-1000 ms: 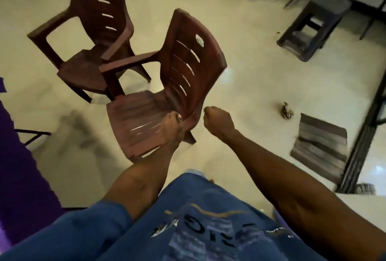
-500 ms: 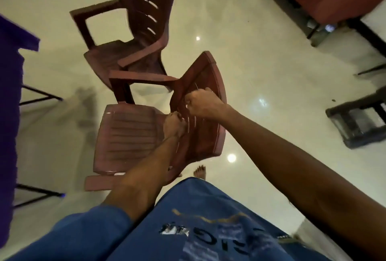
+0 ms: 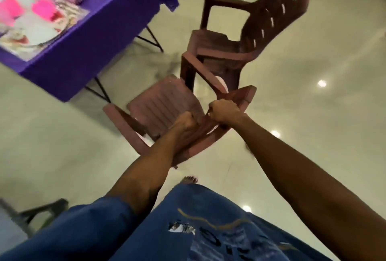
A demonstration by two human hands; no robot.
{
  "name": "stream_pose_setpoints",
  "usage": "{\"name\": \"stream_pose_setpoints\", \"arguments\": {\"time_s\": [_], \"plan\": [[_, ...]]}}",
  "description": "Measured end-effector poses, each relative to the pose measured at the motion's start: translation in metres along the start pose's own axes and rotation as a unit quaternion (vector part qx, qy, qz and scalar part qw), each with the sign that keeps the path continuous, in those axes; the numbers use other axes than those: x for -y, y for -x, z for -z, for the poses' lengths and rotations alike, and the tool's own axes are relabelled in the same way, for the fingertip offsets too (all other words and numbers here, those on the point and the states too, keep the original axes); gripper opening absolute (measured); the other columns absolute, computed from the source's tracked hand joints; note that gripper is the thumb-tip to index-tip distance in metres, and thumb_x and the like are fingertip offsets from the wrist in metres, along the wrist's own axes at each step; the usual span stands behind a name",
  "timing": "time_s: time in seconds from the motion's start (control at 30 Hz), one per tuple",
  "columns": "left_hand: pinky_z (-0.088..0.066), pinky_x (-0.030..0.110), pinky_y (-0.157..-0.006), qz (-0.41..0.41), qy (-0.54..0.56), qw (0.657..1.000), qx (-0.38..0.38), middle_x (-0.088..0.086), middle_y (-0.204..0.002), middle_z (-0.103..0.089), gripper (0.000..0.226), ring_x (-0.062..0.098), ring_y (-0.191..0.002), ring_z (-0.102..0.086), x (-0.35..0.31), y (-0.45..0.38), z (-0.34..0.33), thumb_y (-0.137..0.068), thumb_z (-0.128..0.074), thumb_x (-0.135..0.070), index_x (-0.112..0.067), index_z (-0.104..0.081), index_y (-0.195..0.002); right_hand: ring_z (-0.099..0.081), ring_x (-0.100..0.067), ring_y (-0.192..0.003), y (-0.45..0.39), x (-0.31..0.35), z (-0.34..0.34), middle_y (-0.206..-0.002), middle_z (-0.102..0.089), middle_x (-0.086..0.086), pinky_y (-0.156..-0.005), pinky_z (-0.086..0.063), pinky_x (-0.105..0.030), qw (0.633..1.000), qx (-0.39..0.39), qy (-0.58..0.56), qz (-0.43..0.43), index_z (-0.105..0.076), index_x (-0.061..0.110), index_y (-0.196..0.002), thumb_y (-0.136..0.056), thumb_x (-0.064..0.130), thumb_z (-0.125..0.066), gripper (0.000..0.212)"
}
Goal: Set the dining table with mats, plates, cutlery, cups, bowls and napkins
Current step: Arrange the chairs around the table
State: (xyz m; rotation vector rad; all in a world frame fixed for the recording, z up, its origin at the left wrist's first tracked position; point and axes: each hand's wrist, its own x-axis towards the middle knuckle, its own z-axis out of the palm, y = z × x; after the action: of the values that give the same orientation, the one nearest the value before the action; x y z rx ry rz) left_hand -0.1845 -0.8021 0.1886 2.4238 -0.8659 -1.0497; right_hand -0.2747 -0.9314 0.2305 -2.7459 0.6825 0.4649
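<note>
- Head view: a moulded brown plastic chair (image 3: 165,106), its seat ribbed with shallow grooves, stands tilted on glossy pale floor tiles (image 3: 313,93).
- A second chair (image 3: 250,37) of the same plastic, with slots cut in its curved back, stands upright just behind it.
- The left hand (image 3: 184,123) is curled tight around the tilted chair's backrest edge; no gap shows between the fingers.
- The right hand (image 3: 224,112) is fisted around the backrest's top rim, knuckles up.
- The dining table (image 3: 87,51), draped in smooth purple cloth, sits at upper left, well apart from both hands, bearing blurred round plates (image 3: 37,30) and bright pink pieces.
</note>
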Motion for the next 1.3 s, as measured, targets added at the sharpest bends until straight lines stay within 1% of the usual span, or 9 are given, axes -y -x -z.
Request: {"name": "stream_pose_setpoints", "arguments": {"time_s": [0.13, 0.3, 0.37, 0.5, 0.6, 0.8, 0.93, 1.13, 1.3], "plan": [[-0.052, 0.041, -0.092, 0.068, 0.038, 0.997, 0.004, 0.011, -0.117, -0.067, 0.059, 0.03, -0.1, -0.063, -0.009, 0.029, -0.013, -0.079, -0.058, -0.054, -0.015, -0.066, -0.122, -0.062, -0.026, -0.097, 0.027, -0.029, -0.006, -0.101, -0.068, -0.002, -0.093, -0.041, -0.042, 0.992, 0.006, 0.08, 0.095, -0.069, 0.017, -0.101, -0.093, 0.025, -0.049, 0.024], [-0.044, 0.043, -0.103, 0.163, 0.037, 0.986, -0.02, 0.004, -0.127, -0.058, 0.05, 0.029, -0.114, -0.056, -0.029, 0.073, -0.021, -0.098, -0.046, -0.049, -0.015, -0.059, -0.132, -0.062, -0.027, -0.098, 0.032, -0.044, -0.005, -0.098, -0.067, -0.004, -0.097, -0.039, -0.047, 0.981, -0.023, 0.107, 0.16, -0.063, 0.018, -0.09, -0.098, 0.029, -0.038, 0.029], [-0.045, 0.043, -0.101, 0.174, 0.05, 0.982, -0.06, 0.007, -0.128, -0.06, 0.052, 0.028, -0.109, -0.058, -0.027, 0.074, -0.029, -0.097, -0.048, -0.051, -0.012, -0.06, -0.13, -0.062, -0.027, -0.098, 0.027, -0.047, -0.003, -0.097, -0.069, -0.006, -0.097, -0.038, -0.047, 0.982, -0.032, 0.074, 0.171, -0.062, 0.017, -0.088, -0.099, 0.033, -0.035, 0.034], [-0.053, 0.044, -0.09, 0.213, 0.053, 0.966, -0.139, 0.01, -0.107, -0.068, 0.061, 0.028, -0.09, -0.063, -0.019, 0.061, -0.038, -0.083, -0.05, -0.06, -0.008, -0.065, -0.112, -0.063, -0.031, -0.095, 0.013, -0.063, 0.001, -0.099, -0.07, -0.009, -0.088, -0.045, -0.04, 0.977, -0.048, 0.052, 0.2, -0.071, 0.015, -0.1, -0.099, 0.042, -0.034, 0.046], [-0.054, 0.045, -0.088, 0.217, 0.055, 0.958, -0.176, 0.008, -0.102, -0.068, 0.058, 0.028, -0.089, -0.064, -0.025, 0.061, -0.039, -0.086, -0.053, -0.058, -0.008, -0.065, -0.113, -0.065, -0.031, -0.089, 0.003, -0.073, 0.003, -0.091, -0.07, -0.008, -0.079, -0.048, -0.037, 0.971, -0.063, 0.044, 0.227, -0.073, 0.017, -0.095, -0.097, 0.046, -0.035, 0.048], [-0.048, 0.042, -0.09, 0.278, 0.045, 0.955, -0.095, 0.009, -0.115, -0.066, 0.056, 0.025, -0.095, -0.06, -0.023, 0.058, -0.036, -0.089, -0.052, -0.06, -0.012, -0.065, -0.115, -0.063, -0.021, -0.062, -0.004, -0.075, 0.0, -0.063, -0.065, 0.001, -0.069, -0.057, -0.038, 0.967, -0.075, -0.001, 0.244, -0.072, 0.018, -0.076, -0.094, 0.059, -0.032, 0.059], [-0.042, 0.037, -0.086, 0.278, 0.085, 0.954, -0.07, 0.01, -0.125, -0.06, 0.046, 0.023, -0.1, -0.054, -0.036, 0.058, -0.034, -0.093, -0.055, -0.047, -0.013, -0.061, -0.124, -0.063, -0.024, -0.059, -0.006, -0.079, 0.002, -0.062, -0.064, -0.002, -0.066, -0.056, -0.038, 0.958, -0.094, -0.006, 0.27, -0.067, 0.018, -0.068, -0.094, 0.054, -0.035, 0.055], [-0.038, 0.034, -0.085, 0.281, 0.117, 0.949, -0.081, 0.006, -0.104, -0.056, 0.023, 0.019, -0.094, -0.05, -0.066, 0.054, -0.028, -0.099, -0.051, -0.035, -0.014, -0.059, -0.106, -0.056, -0.017, -0.053, -0.016, -0.083, 0.008, -0.058, -0.061, 0.002, -0.058, -0.047, -0.026, 0.944, -0.096, 0.01, 0.315, -0.069, 0.015, -0.071, -0.096, 0.054, -0.034, 0.058], [-0.039, 0.033, -0.081, 0.299, 0.104, 0.943, -0.103, 0.004, -0.098, -0.059, 0.027, 0.017, -0.089, -0.053, -0.089, 0.043, -0.035, -0.099, -0.049, -0.041, -0.019, -0.056, -0.086, -0.053, -0.011, -0.05, -0.028, -0.101, 0.021, -0.055, -0.057, 0.003, -0.058, -0.046, -0.024, 0.933, -0.071, 0.012, 0.353, -0.066, 0.015, -0.066, -0.098, 0.051, -0.036, 0.056]]}}
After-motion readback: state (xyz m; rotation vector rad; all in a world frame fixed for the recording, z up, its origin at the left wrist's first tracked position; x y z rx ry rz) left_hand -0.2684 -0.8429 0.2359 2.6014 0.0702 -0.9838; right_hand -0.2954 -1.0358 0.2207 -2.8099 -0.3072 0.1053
